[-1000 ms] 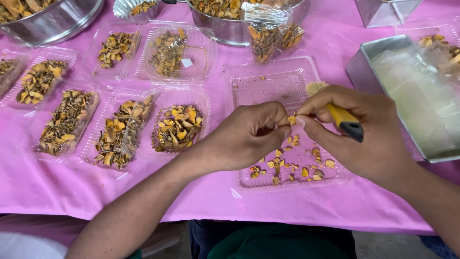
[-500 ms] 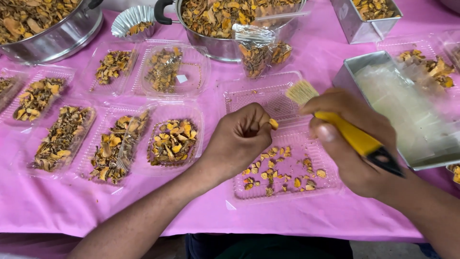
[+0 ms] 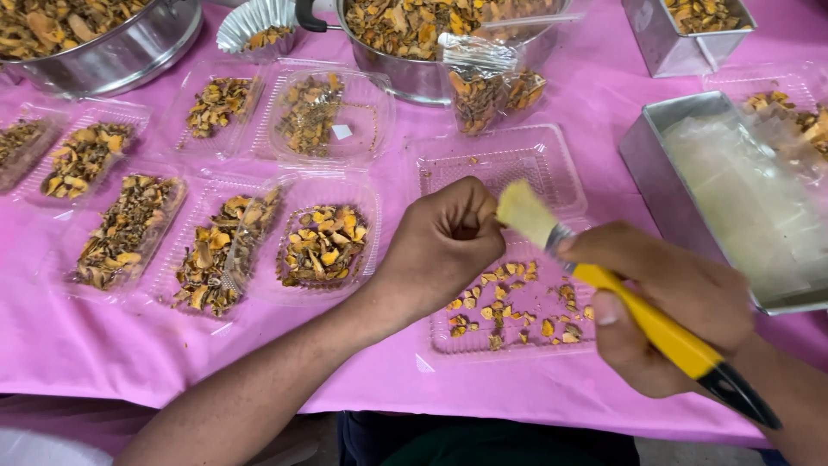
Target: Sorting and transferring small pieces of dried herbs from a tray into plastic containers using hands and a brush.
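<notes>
Right hand (image 3: 668, 302) gripped yellow-handled brush (image 3: 604, 285); curled left hand (image 3: 444, 242) met its bristles above clear ribbed plastic tray (image 3: 517, 164), white label (image 3: 342, 131) left.

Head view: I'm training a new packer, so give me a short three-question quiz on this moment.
1. True or false: the right hand holds a yellow-handled brush.
2. The left hand is: A) flat open B) closed in a fist C) out of view.
3. What colour is the cloth under the trays?

Key: 1 true. 2 B, held over the clear tray of orange pieces. 3 pink.
</notes>
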